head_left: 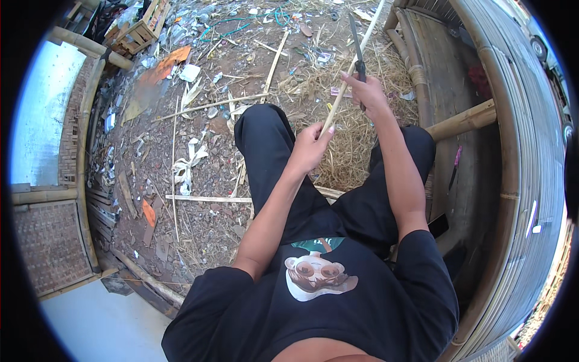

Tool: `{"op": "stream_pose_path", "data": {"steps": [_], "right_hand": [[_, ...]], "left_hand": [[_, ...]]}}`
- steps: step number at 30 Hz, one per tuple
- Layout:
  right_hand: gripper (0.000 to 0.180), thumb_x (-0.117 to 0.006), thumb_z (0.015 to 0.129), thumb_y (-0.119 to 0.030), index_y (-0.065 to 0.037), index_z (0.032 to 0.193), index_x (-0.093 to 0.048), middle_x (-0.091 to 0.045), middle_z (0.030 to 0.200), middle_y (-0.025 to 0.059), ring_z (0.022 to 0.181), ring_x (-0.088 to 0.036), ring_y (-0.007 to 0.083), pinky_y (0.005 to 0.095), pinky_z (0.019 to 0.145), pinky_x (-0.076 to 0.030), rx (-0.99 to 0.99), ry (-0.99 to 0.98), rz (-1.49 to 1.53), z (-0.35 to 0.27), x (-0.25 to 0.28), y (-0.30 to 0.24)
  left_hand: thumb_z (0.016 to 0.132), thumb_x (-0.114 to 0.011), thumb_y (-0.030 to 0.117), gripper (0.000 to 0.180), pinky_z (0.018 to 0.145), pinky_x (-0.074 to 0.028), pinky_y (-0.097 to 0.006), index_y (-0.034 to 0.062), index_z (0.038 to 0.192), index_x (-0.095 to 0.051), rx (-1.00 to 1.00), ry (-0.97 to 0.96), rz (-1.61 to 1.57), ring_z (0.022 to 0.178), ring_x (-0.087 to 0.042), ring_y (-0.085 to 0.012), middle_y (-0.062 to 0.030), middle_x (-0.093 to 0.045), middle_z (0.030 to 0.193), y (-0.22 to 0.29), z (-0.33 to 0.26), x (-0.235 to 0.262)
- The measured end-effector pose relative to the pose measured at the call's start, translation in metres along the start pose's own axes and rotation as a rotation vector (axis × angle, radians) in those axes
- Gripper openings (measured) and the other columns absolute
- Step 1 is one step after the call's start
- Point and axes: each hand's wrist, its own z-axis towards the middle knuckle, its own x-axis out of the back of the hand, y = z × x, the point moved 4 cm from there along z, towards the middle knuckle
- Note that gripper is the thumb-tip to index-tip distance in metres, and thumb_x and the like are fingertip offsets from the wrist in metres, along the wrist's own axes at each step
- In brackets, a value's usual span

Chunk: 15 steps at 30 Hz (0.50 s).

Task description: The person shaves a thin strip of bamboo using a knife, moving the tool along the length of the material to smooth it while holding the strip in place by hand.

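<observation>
Littered ground (223, 142) below! Left hand (309, 148) grips the stick (332, 114), right hand (369, 96) clutches the knife (357, 45); skidding, it could cut either hand.

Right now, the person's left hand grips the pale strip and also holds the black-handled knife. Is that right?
Not quite: the head view shows the black-handled knife in the right hand. The left hand does grip the pale strip.
</observation>
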Motion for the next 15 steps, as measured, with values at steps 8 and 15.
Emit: {"op": "stream_pose_path", "data": {"steps": [8,15], "right_hand": [[0.021,-0.07,0.082,-0.018,-0.007,0.077,-0.053,-0.039,0.053,-0.0067,0.039,-0.033,0.0058,0.0238,0.04,-0.027,0.07,0.213,-0.027,0.013,0.027,-0.005],[0.02,-0.067,0.085,-0.02,-0.008,0.077,-0.052,-0.039,0.056,-0.0054,0.043,-0.035,0.0064,0.0247,0.041,-0.032,0.064,0.304,-0.068,0.026,0.064,-0.001]], "left_hand": [[0.096,-0.048,0.029,0.027,0.035,-0.029,-0.02,0.003,0.092,-0.054,0.188,-0.004,0.007,0.04,-0.036,-0.0036,0.0046,-0.042,0.057,0.001,-0.036,0.0],[0.097,-0.044,0.029,0.029,0.034,-0.029,-0.019,0.0023,0.09,-0.053,0.271,-0.109,-0.044,0.038,-0.035,-0.0033,0.004,-0.041,0.056,-0.009,-0.046,0.0]]}}
